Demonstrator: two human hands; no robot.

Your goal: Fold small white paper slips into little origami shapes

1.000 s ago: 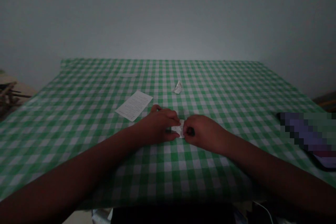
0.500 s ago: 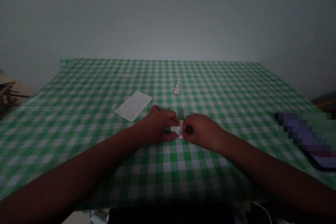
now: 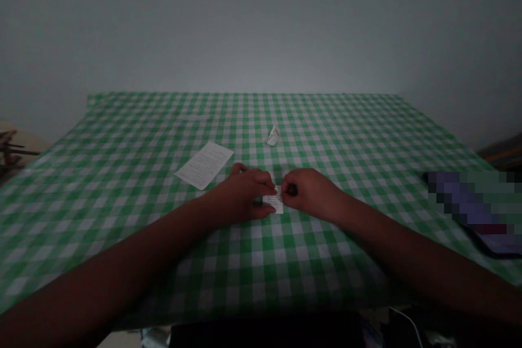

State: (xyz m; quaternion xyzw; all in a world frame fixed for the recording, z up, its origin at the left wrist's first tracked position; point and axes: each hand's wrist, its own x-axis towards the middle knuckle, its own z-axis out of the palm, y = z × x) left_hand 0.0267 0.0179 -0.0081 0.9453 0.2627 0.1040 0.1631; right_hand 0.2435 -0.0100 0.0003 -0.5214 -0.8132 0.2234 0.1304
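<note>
A small printed slip of paper (image 3: 275, 202) lies on the green-and-white checked tablecloth (image 3: 326, 136), pinched between both hands at the table's middle. My left hand (image 3: 244, 196) rests on the cloth with its fingers curled onto the slip's left side. My right hand (image 3: 308, 193) is closed on the slip's right edge with fingertips pressed together. Most of the slip is hidden under the fingers.
A flat printed sheet (image 3: 204, 164) lies left of and beyond the hands. A small folded paper piece (image 3: 273, 135) stands farther back, near the centre. A dark phone-like object (image 3: 485, 212), partly blurred out, lies at the right edge. A plain wall rises behind the table.
Both hands have shifted slightly away from me and closer together on the slip; the right hand's fingers moved a little leftward. The view drifted slightly.
</note>
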